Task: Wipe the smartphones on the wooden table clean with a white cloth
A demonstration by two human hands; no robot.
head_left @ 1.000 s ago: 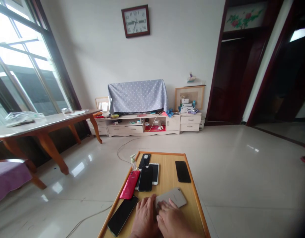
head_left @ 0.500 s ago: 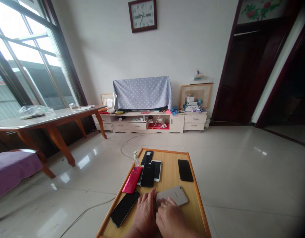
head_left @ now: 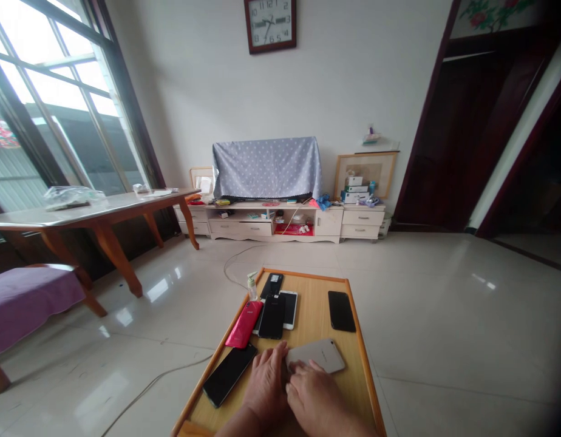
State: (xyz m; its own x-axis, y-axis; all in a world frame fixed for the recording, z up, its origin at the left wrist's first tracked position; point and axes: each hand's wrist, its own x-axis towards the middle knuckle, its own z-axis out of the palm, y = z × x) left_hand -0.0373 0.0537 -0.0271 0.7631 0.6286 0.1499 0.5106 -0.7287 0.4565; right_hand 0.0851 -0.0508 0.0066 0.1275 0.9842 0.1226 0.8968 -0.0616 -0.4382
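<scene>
A pale gold smartphone lies back up and slanted on the small wooden table. My left hand is closed at its left end, fingers together, with the fingertips by the phone's corner. Along the near edge my right hand is curled, its fingers bent onto the phone's lower left part. My hands cover that corner, so the exact grip is hidden. Left of my left hand rests a black smartphone. Beyond it is a red smartphone, back up.
Several more phones lie farther up the table, including a black one over a white one, and another black phone at right. A pump bottle stands at the left edge. A cable runs across the floor.
The view has shifted slightly, so the room appears moved a little to the right. My hands and the pale gold phone hold nearly the same position on the table.
</scene>
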